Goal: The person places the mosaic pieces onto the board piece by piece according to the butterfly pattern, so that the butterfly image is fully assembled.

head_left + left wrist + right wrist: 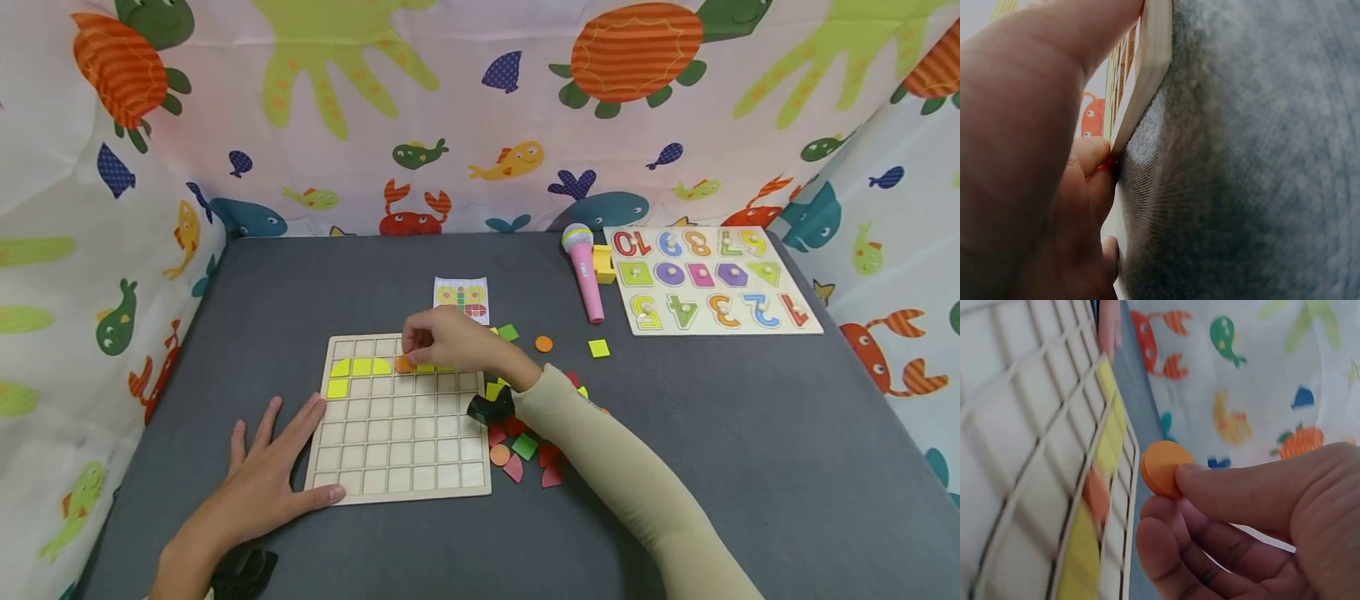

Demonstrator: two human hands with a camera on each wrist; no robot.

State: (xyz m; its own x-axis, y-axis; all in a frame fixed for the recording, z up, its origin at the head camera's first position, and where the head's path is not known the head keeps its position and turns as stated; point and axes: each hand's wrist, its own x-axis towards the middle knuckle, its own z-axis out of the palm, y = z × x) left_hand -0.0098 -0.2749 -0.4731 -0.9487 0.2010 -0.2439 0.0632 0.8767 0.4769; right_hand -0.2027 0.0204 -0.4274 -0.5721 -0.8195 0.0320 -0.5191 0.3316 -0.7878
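Note:
My right hand (450,337) pinches an orange round disc (1163,467) between thumb and fingertips, just above the upper rows of a wooden grid board (390,454). Yellow pieces (362,367) sit in cells of the second row, with one more yellow square (337,389) below at the left. The right wrist view shows another orange piece (1096,497) in the grid between yellow ones. Fingers spread, my left hand (262,483) rests at the board's lower left side, its thumb on the front edge. My right hand hides part of the top rows.
Loose red, green, orange and yellow pieces (525,447) lie right of the board, partly under the right forearm. A pattern card (461,297) is behind the board. Farther right are a pink toy microphone (585,275) and a number puzzle board (712,283).

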